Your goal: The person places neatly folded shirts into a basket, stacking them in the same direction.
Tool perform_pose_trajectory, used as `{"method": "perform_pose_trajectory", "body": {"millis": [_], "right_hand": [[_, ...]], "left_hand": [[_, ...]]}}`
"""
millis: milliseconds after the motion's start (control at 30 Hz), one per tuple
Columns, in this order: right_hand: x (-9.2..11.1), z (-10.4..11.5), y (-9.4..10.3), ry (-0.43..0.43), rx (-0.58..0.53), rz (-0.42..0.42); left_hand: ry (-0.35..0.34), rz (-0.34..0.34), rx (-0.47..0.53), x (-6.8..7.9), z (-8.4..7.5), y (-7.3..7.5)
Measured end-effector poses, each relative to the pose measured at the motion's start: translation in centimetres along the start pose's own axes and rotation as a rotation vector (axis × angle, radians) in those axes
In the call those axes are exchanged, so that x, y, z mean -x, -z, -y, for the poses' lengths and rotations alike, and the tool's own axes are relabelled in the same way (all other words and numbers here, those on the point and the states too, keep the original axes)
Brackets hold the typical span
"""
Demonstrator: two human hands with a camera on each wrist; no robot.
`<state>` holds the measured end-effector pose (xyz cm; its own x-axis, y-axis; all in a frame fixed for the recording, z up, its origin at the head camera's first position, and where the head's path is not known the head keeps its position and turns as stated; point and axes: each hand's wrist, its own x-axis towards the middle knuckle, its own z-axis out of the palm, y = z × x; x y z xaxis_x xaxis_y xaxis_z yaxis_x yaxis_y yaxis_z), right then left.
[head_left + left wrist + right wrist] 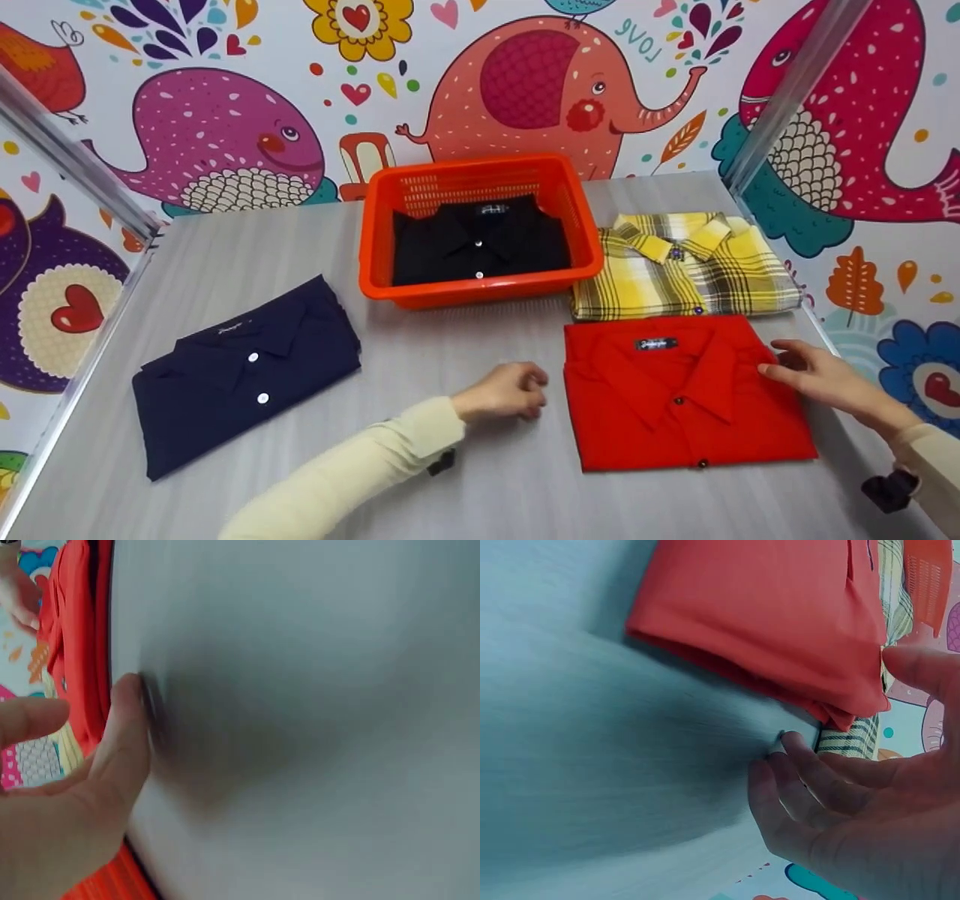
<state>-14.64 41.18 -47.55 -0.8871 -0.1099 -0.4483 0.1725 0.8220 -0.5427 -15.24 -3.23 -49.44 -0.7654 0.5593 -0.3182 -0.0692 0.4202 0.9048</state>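
A folded red shirt [645, 439] lies flat at the right front of the table, collar towards the back. Just off its left edge is my left hand [504, 391], fingers loosely bent and holding nothing; in the left wrist view its fingertips are low over the tabletop. My right hand [829, 379] is at the shirt's upper right edge. In the right wrist view its thumb [915, 666] is right by the red cloth, while the other fingers [840, 787] extend low beside the shirt with a gap to the cloth. Nothing is between thumb and fingers.
Behind the red shirt lies a folded yellow plaid shirt [739, 259]. An orange basket [480, 289] at the back middle holds a folded black shirt [517, 247]. On the left is a folded navy shirt [300, 382], set at an angle. Patterned walls border the grey table [420, 352].
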Motion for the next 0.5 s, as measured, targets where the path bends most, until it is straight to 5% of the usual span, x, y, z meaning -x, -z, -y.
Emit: {"method": "perform_pose_trajectory", "body": {"millis": [267,500], "right_hand": [[-0.1,0.3,-0.6,-0.017,-0.052,0.013],[-0.1,0.3,-0.5,-0.080,-0.118,0.049]], "left_hand": [[0.152,-0.077,0.259,-2.3,-1.7,-2.9],[0.227,-0.119,0.293,-3.2,-2.3,-4.0]]}}
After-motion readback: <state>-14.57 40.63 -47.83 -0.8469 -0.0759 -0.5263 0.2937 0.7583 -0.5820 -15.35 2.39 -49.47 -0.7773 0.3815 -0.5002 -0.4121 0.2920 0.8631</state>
